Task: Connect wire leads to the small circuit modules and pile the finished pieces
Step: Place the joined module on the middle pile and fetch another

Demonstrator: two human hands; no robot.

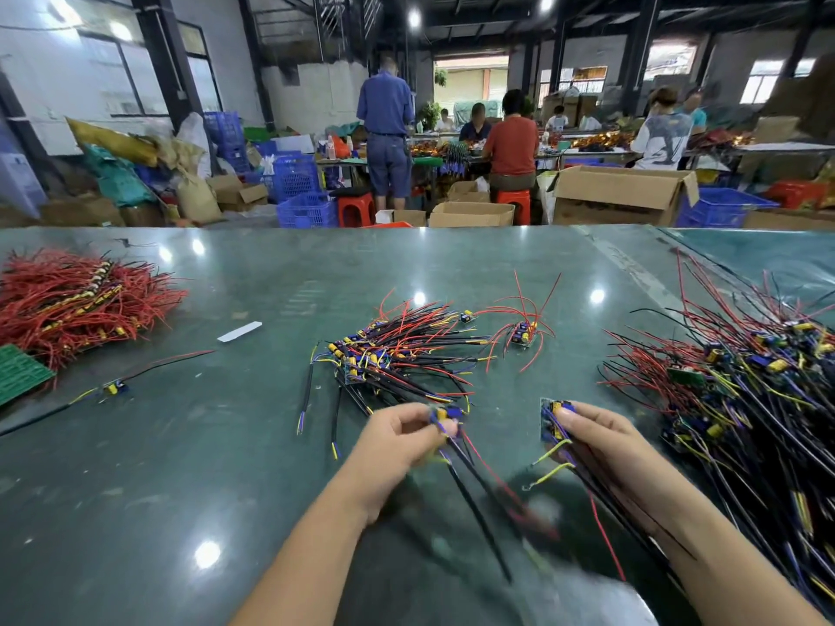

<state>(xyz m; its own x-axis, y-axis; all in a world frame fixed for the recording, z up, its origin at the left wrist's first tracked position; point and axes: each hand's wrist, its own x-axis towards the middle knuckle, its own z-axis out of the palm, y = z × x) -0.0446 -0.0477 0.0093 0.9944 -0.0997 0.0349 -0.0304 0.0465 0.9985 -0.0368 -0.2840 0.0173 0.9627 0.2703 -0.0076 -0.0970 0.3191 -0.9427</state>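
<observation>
Green glossy bench top (pixel 135 467) carries all the work. Nearest the camera, the left hand (pixel 397 438) pinches a small module (pixel 445 415) between thumb and curled fingers, its black and red leads (pixel 479 499) trailing toward the body and smeared by motion. The right hand (pixel 601 440) grips a second module board (pixel 553 420) with fingers curled over it, thumb on its upper edge, and a bundle of black leads (pixel 632 512) running under the palm; two yellow wire ends (pixel 549 474) hang free below the board.

Beyond the hands lies the central pile (pixel 397 354) of wired modules; a large tangled heap (pixel 745 390) sits to the right and a heap of red wires (pixel 77 300) far left. One single wired module (pixel 115 387) lies apart on the left.

Risks, as judged: the trailing leads could snag the central pile and drag pieces out of it; the loose yellow ends could be joined to the wrong point; gripped bundles could strain the joints.

Not determinable: whether either held module is fully connected, the joints themselves, and the right heap's extent, cut by the frame edge.
</observation>
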